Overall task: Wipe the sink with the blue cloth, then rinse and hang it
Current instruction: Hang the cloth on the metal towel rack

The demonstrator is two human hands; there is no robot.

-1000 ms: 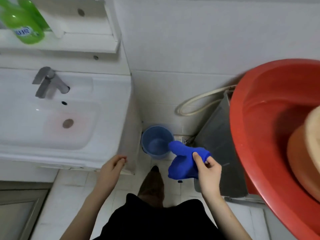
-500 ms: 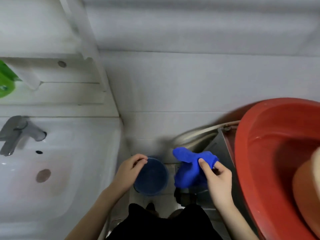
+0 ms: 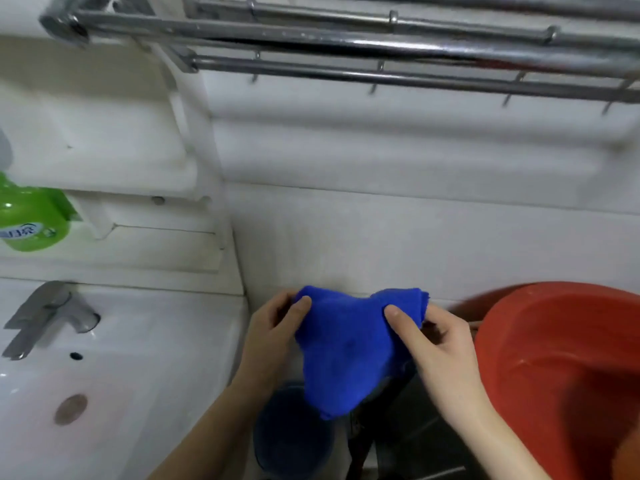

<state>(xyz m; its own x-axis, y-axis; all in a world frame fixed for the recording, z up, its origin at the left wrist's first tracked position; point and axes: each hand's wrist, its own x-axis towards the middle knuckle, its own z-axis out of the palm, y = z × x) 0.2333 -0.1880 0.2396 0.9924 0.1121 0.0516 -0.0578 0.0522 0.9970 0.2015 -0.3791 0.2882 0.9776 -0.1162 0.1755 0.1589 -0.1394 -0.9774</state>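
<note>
Blue cloth (image 3: 346,351) is up in the air between the sink (image 3: 156,341) and red basin (image 3: 554,341), with my left hand (image 3: 273,334) and right hand (image 3: 440,344) each pinching a top corner in the fingers. It's bunched, so I reckon it could go over the towel rack (image 3: 381,46) lumpy and slide off into the blue bucket (image 3: 287,445) below. A pinch could also slip on the reach up. White wall (image 3: 381,237) behind, green bottle (image 3: 31,220) far left.

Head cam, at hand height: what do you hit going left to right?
faucet → left hand → blue cloth → right hand → red basin. Both hands pinch the cloth's upper corners. The green bottle is left out, since it overlaps the faucet.
</note>
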